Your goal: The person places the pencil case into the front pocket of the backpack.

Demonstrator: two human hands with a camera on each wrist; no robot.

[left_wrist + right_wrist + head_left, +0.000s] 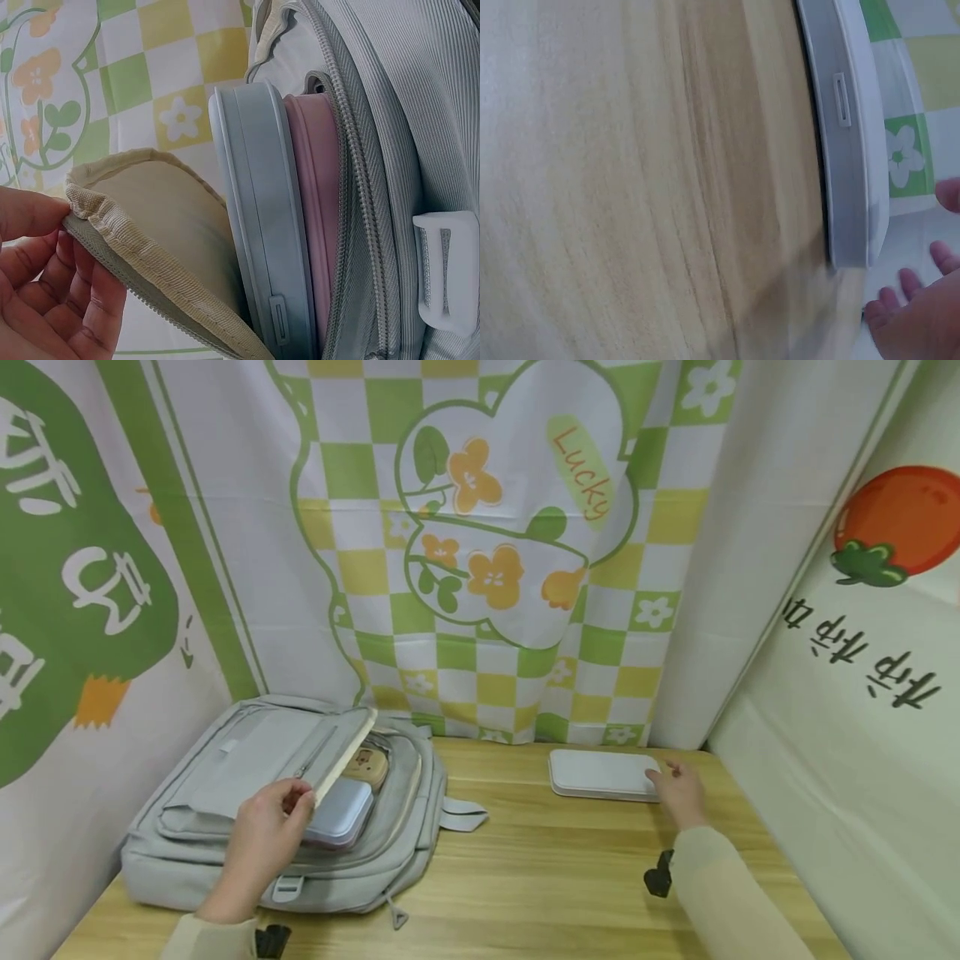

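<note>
A grey backpack (176, 864) lies on the table at the left, its front pocket unzipped. My left hand (262, 839) pinches the edge of the pocket flap (161, 274) between thumb and fingers and holds it raised. Inside the pocket sit a light blue case (262, 210), a pink case (313, 157) against it, and a tan case with a bear face (366, 766). At the table's back right lies a white flat case (603, 774). My right hand (678, 793) is at its right end, fingers spread and gripping nothing; whether the thumb touches the case, I cannot tell.
The wooden table (525, 877) stretches between the backpack and the white case. A grey strap loop (462, 814) sticks out from the bag's right side. A checked, flowered curtain (517, 685) hangs behind the table, with printed cloth walls on both sides.
</note>
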